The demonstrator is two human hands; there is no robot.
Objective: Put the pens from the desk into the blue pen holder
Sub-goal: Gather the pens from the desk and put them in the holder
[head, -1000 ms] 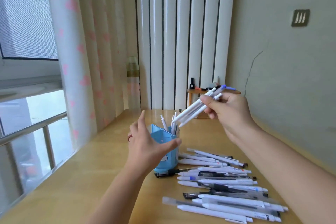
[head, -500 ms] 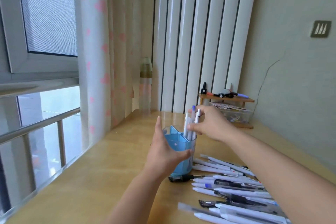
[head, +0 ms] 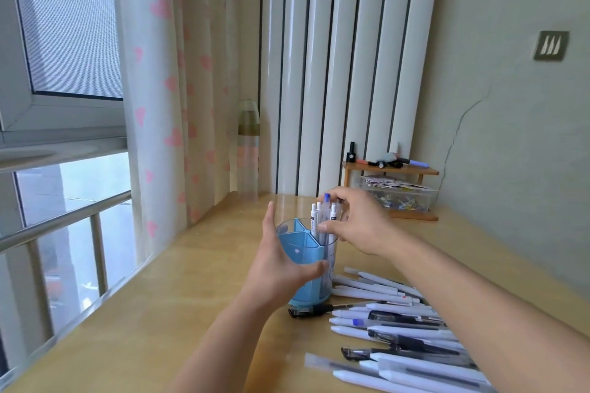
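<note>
Fingers of right hand (head: 357,223) pinch four pens (head: 324,220) in holder (head: 306,268); left hand (head: 281,262) grips holder.

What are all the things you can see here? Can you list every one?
blue pen holder: one, blue and clear, on the desk, divided inside
pens in holder: several, white, upright in its right compartment
loose pens: many, white and black, lying right of the holder
desk: one, light wood
bottle: one, clear, far edge by the curtain
curtain: white, pink hearts
small shelf: one, wooden, back right, markers on top
clear box: one, under the shelf
left hand: steadies the holder
right hand: holds the upright pens
</note>
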